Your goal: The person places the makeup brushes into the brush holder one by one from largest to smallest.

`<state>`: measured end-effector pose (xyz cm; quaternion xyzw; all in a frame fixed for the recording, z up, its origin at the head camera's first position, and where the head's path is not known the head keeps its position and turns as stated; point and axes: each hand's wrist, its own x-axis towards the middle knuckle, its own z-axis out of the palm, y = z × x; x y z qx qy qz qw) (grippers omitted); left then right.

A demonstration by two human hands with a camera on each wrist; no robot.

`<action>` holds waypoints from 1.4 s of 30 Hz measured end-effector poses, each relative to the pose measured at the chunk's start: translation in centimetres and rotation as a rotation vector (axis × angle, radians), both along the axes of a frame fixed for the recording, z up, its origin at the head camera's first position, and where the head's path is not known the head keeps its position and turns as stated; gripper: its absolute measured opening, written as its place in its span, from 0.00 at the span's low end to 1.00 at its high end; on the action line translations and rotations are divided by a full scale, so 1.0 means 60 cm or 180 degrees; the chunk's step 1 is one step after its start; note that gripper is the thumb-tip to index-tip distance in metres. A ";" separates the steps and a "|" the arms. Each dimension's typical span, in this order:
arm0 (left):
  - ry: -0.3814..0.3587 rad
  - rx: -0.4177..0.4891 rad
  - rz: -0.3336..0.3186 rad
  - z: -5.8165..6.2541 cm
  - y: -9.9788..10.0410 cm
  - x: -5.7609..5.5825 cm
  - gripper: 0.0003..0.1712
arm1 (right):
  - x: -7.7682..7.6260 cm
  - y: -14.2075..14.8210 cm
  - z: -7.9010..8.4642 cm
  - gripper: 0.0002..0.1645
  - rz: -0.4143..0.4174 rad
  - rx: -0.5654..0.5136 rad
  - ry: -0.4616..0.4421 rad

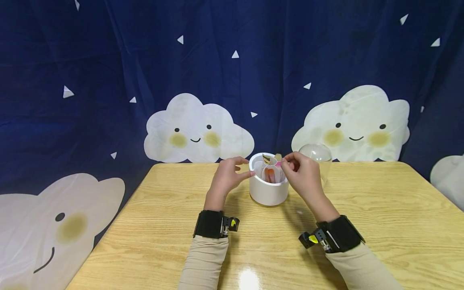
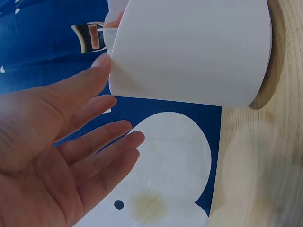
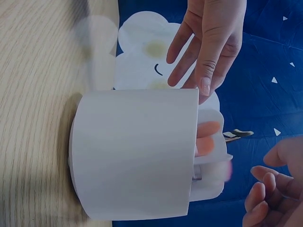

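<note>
A white round tub (image 1: 269, 194) stands on the table with its top uncovered. Inside it is a pale divided insert (image 3: 215, 184), which rises above the rim. Orange-tipped items (image 1: 270, 173) stand in that insert, beside a gold-and-black piece (image 1: 266, 159) and a small pink piece (image 1: 278, 164). My left hand (image 1: 228, 175) is at the tub's left side, thumb tip right at the rim and the other fingers extended. On the other side, my right hand (image 1: 302, 171) hovers near the pink piece with fingers loosely bent; nothing shows between them in the right wrist view.
A clear dome (image 1: 316, 155) stands on the table behind my right hand. The wooden table (image 1: 174, 209) runs back to a dark blue curtain (image 1: 152, 48) printed with smiling clouds and white triangles.
</note>
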<state>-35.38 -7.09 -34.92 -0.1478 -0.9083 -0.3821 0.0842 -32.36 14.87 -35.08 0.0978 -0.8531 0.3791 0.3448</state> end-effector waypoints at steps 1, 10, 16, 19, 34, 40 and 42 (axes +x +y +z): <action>-0.0002 -0.0010 0.0021 0.000 0.001 0.000 0.25 | 0.000 0.000 0.000 0.07 -0.0004 -0.0002 0.0004; 0.0124 -0.0121 0.0065 -0.001 -0.002 -0.003 0.18 | 0.001 0.001 -0.001 0.07 -0.0024 -0.0037 0.0042; -0.0003 -0.0024 -0.0217 0.003 -0.006 -0.001 0.25 | 0.001 0.001 0.000 0.06 -0.0016 -0.0032 0.0030; -0.0074 -0.0035 -0.0356 0.003 -0.005 0.000 0.33 | 0.000 0.000 0.000 0.07 -0.0023 -0.0038 -0.0018; -0.0137 -0.0303 -0.0505 -0.020 0.011 -0.005 0.46 | 0.001 0.006 0.002 0.08 -0.0013 0.0032 -0.0184; -0.0158 -0.0294 -0.0505 -0.022 0.013 -0.006 0.51 | 0.002 0.026 0.012 0.24 0.0096 0.0329 -0.0922; -0.0163 -0.0297 -0.0498 -0.022 0.014 -0.006 0.51 | 0.002 0.031 0.015 0.28 0.0172 0.0370 -0.1171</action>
